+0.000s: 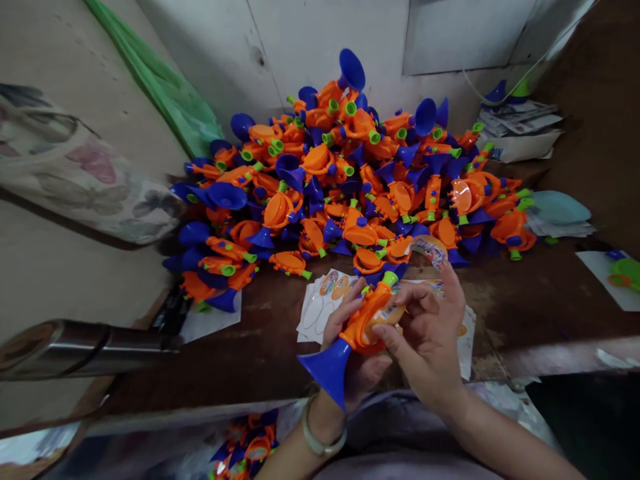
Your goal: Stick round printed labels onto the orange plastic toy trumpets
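An orange toy trumpet point(367, 317) with a blue bell and a light-green mouthpiece is in my left hand point(350, 333), bell tilted toward me. The fingers wrap its far side and the thumb lies below. My right hand point(433, 333) is at the trumpet's round side, its thumb and fingers at an orange sticker point(387, 321) with a barcode. The sticker lies against that side; how much of it is stuck down I cannot tell. A second, printed sticker point(429, 249) clings to my raised right fingertip. Sticker sheets point(316, 317) lie beneath my hands.
A large heap of similar toy trumpets point(320, 167) covers the back of the brown table point(530, 307). Left stands a metal flask point(90, 347); right are stacked papers point(525, 133) and pale-blue pieces point(563, 208). More trumpets point(250, 443) lie below the table's front edge.
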Tool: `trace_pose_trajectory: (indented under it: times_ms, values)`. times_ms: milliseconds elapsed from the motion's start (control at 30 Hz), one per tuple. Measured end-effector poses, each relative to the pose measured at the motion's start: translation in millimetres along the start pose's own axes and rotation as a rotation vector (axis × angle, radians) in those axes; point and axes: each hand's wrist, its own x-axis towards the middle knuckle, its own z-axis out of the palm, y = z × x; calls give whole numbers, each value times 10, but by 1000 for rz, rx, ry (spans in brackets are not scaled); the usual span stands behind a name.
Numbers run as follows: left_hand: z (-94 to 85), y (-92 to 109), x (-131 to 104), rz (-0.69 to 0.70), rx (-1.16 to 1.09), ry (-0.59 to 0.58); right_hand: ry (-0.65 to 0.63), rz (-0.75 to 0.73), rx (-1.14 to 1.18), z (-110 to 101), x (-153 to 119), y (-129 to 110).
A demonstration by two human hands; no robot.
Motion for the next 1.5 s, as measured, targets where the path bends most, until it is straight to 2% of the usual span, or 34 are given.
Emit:
trace_pose_trajectory:
  times_ms: [167,367,733,933,1167,1400,1500]
  values:
    - [19,-24,-6,61,10,-18,-10,111,61,-19,7,-33]
    - [62,-135,8,128,-5,34,-22,123,41,-15,5,-45]
    - [58,-121,-19,46,-32,77,-24,109,29,-8,-16,-29]
    - [42,-102,-30,30,-52,60,-40,118,36,-11,-22,-24]
    - [56,-175,-74,2,-78,107,-61,74,-33,20,-33,-6]
    - [30,-134,-116,-8,-84,99,8,-177,-231,-49,39,57]
    - [29,-89,-127,4,-115,95,-7,-155,-267,-88,96,66]
